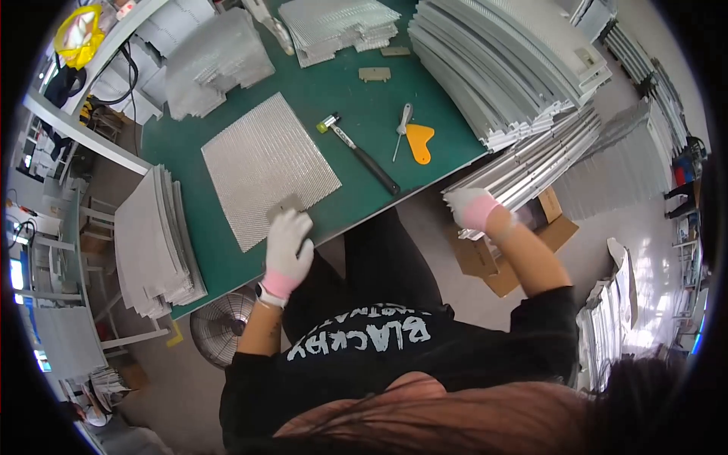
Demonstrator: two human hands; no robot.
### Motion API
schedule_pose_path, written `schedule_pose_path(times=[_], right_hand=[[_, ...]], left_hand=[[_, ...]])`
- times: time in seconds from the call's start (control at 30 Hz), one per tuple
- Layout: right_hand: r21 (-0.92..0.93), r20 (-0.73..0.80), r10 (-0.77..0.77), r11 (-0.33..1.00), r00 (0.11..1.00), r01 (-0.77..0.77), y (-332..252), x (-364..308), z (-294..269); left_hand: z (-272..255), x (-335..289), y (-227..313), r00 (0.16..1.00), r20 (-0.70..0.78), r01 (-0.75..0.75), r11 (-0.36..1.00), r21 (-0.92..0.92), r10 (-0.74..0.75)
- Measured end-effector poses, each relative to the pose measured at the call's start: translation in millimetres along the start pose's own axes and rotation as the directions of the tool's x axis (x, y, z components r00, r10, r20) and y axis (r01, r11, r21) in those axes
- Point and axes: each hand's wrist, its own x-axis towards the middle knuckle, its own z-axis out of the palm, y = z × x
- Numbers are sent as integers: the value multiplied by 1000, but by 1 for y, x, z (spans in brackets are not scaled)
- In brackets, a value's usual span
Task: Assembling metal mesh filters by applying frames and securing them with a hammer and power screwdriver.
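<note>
My left hand [288,241], in a white glove with a pink cuff, is at the table's near edge. Its fingers are closed at the near edge of a small beige plate [286,206]. That plate is over the near corner of a silver mesh sheet [265,155], which lies flat on the green table. Out to the right, my right hand [472,208], gloved the same way, has its fingers closed around the near end of a long metal strip [504,178] from a bundle. The fingertips are partly hidden there.
A hammer [368,163], a screwdriver [403,129], an orange scraper [420,144] and a beige plate [374,74] lie on the table [341,91]. Stacked panels [493,68] stand at the right; more panels [152,243] stand left. Below are a cardboard box [485,269] and a fan [220,326].
</note>
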Motion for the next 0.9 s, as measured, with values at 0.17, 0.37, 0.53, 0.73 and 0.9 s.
schedule_pose_path(times=[0.17, 0.37, 0.53, 0.73, 0.9], right_hand=[[186, -77, -1, 983, 997, 16, 87, 43, 111], [-120, -25, -273, 956, 962, 269, -25, 14, 17], [-54, -507, -714, 585, 483, 809, -169, -28, -27], [817, -574, -114, -21, 811, 576, -172, -14, 54], [239, -331, 252, -910, 909, 339, -91, 24, 55]], left_hand=[[22, -47, 37, 971, 218, -13, 930, -368, 100], [100, -69, 32, 852, 514, 412, 729, -547, -95], [119, -17, 75, 956, 289, 286, 375, -882, -50], [27, 18, 66, 944, 49, 188, 411, -892, -326], [-34, -76, -32, 747, -520, -136, 671, -729, -414]])
